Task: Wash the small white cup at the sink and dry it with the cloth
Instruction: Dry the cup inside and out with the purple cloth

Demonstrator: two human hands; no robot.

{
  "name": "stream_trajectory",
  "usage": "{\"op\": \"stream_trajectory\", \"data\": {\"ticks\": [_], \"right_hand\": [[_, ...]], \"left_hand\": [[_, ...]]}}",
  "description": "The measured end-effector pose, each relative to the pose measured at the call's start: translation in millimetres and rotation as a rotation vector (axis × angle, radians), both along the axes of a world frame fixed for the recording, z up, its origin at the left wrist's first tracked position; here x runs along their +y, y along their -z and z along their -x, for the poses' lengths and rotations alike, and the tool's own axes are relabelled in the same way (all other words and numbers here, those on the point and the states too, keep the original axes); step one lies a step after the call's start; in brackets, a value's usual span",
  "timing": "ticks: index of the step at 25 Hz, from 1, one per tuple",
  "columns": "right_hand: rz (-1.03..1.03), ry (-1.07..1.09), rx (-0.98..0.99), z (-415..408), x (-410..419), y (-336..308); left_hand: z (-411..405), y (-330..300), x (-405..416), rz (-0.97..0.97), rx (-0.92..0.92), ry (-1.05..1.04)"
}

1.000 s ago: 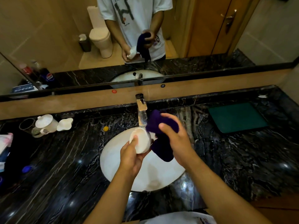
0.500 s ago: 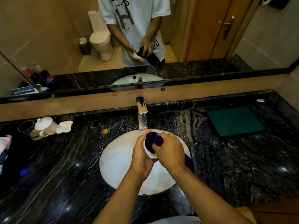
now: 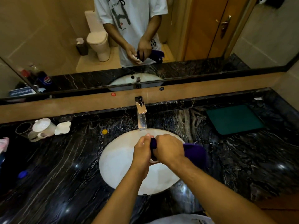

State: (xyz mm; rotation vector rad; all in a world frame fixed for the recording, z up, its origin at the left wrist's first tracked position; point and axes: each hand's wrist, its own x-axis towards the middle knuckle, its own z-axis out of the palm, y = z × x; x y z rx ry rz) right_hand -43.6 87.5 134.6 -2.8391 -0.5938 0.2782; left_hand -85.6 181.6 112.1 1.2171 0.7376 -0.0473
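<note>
Over the white oval sink [image 3: 116, 162], my left hand [image 3: 141, 152] wraps around the small white cup [image 3: 153, 160], which is almost fully hidden; only a sliver of its white rim shows between my hands. My right hand [image 3: 168, 147] grips the dark purple cloth [image 3: 195, 151] and presses part of it into the cup, while the rest trails to the right over the basin's edge. The chrome tap [image 3: 141, 117] stands just behind my hands; no water is visibly running.
On the black marble counter [image 3: 64, 175], a white lidded teapot [image 3: 42, 126], a small white pitcher [image 3: 63, 127] and a clear glass [image 3: 22, 130] stand at the left. A green mat [image 3: 233, 118] lies at the right. The mirror [image 3: 48, 38] spans the back wall.
My hands came together and dropped lower over the basin. The cloth went from hanging beside the cup to being pushed inside it, and the cup is now covered by my hands.
</note>
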Motion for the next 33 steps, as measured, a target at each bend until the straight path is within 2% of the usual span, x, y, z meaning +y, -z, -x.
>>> {"op": "stream_trajectory", "data": {"ticks": [2,5,7,9,11,14,16,19,22,26,29,31,33], "right_hand": [[-0.164,0.003,-0.047,7.6,5.0,5.5],[-0.43,-0.074,0.18,3.4,5.5,-0.5],[-0.359,-0.194,0.314,-3.0,5.1,-9.6],[-0.115,-0.241,0.327,-6.4,4.6,-12.6],[0.064,-0.179,0.237,-5.1,4.2,-10.5],[0.029,-0.061,0.011,6.0,7.5,0.6],[-0.156,-0.058,-0.028,12.9,9.7,7.8],[-0.522,-0.071,0.288,5.9,0.1,3.9],[-0.602,-0.092,0.443,-9.0,-20.1,-3.4],[-1.009,0.174,0.491,-19.4,-52.3,0.6],[-1.323,0.426,0.637,-30.8,-80.6,9.8],[-1.396,0.515,0.647,-36.7,-102.2,16.1],[-1.298,0.547,0.522,-42.4,-124.1,19.2]], "left_hand": [[-1.9,-2.2,7.4,0.002,0.004,0.008],[-4.8,-4.3,24.1,-0.041,0.01,0.003],[-5.6,-6.9,29.5,-0.074,0.026,-0.006],[-2.9,-5.2,26.9,-0.152,0.018,0.063],[0.2,0.0,18.1,-0.208,0.001,0.114],[0.8,4.1,13.5,-0.086,0.037,0.035],[0.7,3.4,18.2,0.054,0.062,-0.016],[-0.5,4.3,31.2,0.162,0.058,-0.01],[-2.0,7.8,33.2,0.277,0.041,-0.01],[-10.6,18.2,23.8,0.276,0.037,-0.057],[-22.2,24.7,9.8,0.318,0.088,-0.08],[-33.1,26.3,-3.9,0.35,0.094,-0.035],[-48.7,26.6,-20.9,0.345,0.1,0.0]]}}
